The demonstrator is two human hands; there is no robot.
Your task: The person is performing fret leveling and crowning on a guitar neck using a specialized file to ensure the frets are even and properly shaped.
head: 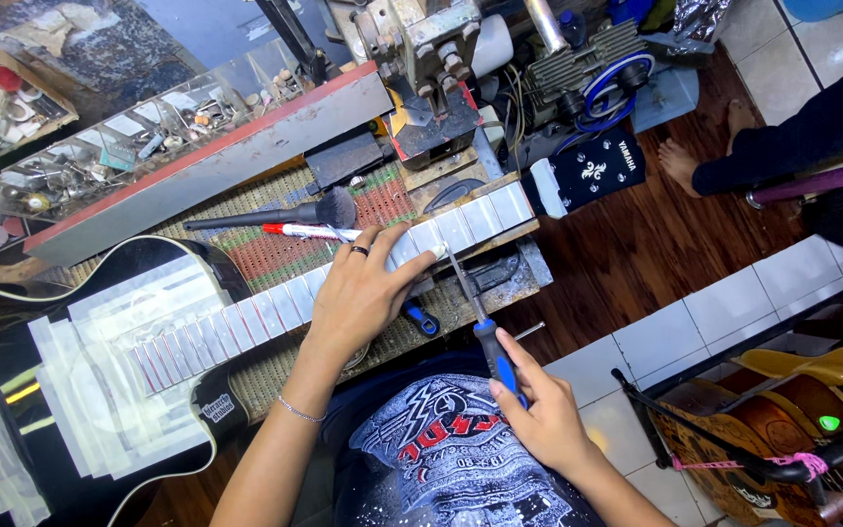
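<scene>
Fretboard of the black acoustic guitar [100, 293] lying across the bench looks fully masked with pale tape strips already. Left hand [363, 293] presses flat on the neck near the upper frets; right hand [539, 410] is clamped around a blue-handled file [475, 312], tip on a fret. The fret work itself looks barely started.

The left hand [358, 293] lies across the taped guitar neck [343, 283], blocking the way along it; a brush [280, 216] and red marker [309, 231] lie just behind, a metal rail [207, 166] beyond. Right of the file [475, 307] in the right hand [539, 415], wooden floor [626, 254] is open
</scene>
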